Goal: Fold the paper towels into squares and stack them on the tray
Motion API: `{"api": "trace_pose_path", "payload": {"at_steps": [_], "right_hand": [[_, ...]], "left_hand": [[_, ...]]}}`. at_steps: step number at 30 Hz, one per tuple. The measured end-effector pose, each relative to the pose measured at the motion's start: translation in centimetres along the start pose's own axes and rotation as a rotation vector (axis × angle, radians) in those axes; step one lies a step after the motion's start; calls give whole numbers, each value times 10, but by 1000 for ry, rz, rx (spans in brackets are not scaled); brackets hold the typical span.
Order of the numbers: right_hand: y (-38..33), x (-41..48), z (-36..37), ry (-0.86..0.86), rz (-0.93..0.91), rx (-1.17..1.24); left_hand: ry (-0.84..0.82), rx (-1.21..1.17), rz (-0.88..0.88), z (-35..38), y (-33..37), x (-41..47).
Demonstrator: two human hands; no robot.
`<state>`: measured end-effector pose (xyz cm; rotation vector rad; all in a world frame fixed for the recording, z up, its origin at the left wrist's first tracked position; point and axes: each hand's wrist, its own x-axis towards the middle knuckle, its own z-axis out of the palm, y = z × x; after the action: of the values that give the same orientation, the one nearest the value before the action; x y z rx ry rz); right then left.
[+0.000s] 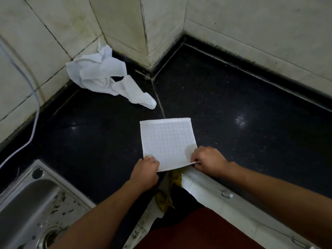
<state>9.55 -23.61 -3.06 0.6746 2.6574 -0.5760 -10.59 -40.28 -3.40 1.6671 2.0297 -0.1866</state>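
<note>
As left hand (145, 170), right hand (209, 161) pinch towel (167, 139), it seems folded.

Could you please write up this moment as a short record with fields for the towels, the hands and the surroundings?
surface: black countertop, tiled walls behind
folded towel: white square, flat at the counter's near edge
left hand: grips its near left corner
right hand: pinches its near right corner
crumpled towels: heap by the far left wall
sink: steel, near left
tray: not in view
</note>
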Motion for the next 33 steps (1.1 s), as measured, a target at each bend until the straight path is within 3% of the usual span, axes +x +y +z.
{"api": "trace_pose_path", "payload": {"at_steps": [3,6,13,24,33], "right_hand": [[5,2,-8,-78,37,84],[12,14,-23,-78,120,238],[36,76,-57,174,351,581],[46,132,-57,64,610,418],[44,137,-62,34,606,191]], "left_hand": [[-54,-92,33,-11,-7,-6],[4,-275,-23,-20,-23,0],[277,-518,-250,-63,-68,55],[249,-469,-339,-62,-88,116],[263,-390,-364,-56,-92,130]]}}
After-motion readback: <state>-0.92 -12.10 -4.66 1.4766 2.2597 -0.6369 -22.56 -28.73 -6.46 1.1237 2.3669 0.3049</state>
